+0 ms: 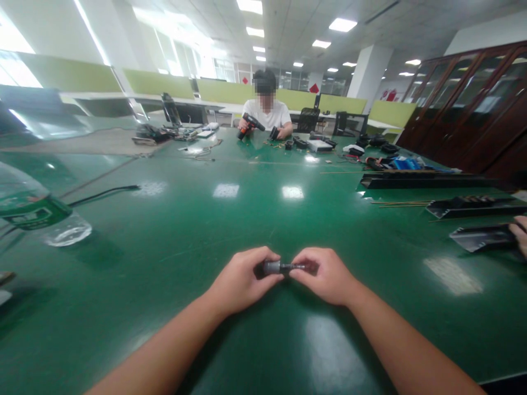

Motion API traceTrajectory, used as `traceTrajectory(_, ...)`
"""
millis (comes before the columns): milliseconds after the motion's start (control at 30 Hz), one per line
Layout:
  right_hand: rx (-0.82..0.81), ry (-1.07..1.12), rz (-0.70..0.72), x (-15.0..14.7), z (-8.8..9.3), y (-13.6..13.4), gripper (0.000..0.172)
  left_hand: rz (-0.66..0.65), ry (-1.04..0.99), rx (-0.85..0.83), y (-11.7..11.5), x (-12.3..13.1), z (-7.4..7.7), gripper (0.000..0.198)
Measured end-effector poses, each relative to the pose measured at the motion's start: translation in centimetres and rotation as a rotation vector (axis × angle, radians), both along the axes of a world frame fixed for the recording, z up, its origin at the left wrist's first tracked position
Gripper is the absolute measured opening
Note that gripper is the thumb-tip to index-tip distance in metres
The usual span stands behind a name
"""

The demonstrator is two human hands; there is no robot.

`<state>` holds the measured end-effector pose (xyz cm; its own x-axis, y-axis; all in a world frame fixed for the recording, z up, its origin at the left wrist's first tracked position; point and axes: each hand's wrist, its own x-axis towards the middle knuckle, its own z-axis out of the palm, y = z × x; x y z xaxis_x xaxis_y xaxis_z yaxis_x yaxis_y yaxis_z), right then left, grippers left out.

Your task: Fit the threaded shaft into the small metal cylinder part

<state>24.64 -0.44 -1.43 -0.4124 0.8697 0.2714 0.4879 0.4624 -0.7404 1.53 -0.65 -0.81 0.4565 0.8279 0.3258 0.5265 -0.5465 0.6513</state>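
Note:
Both my hands meet just above the green table [173,230], near its front edge. My left hand [242,280] is closed around the grey cylindrical end of a small dark metal part [276,267]. My right hand [325,274] pinches the thin dark shaft at the part's other end. The part lies level between the two hands. Its exact shape is partly hidden by my fingers.
A clear plastic water bottle [37,211] lies at the left. Long black metal rails [420,180] and brackets [480,237] lie at the right, where another person's hand [519,233] touches one. A person [267,112] sits across the table with a power drill [250,124] among scattered parts.

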Motion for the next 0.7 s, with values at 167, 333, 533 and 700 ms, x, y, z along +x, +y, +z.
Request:
traceTrajectory(167, 0.033, -0.003, -0.036, 0.5, 0.2, 0.2, 0.007, 0.027, 0.018, 0.038, 0.4, -0.5, -0.1, 0.023)
traceTrajectory(333, 0.085, 0.036, -0.075, 1.4, 0.5, 0.6, 0.01, 0.093, 0.017, 0.09, 1.1, -0.9, -0.3, 0.036)
traceTrajectory(533, 0.008, 0.129, -0.117, 1.9, -0.2, 1.7, 0.013, 0.282, -0.192, -0.024, 2.0, -1.8, 0.1, 0.046)
traceTrajectory(700, -0.032, 0.167, -0.15, 2.0, -0.9, 2.2, 0.017, 0.328, -0.307, -0.119, 1.1, -1.7, 1.4, 0.058)
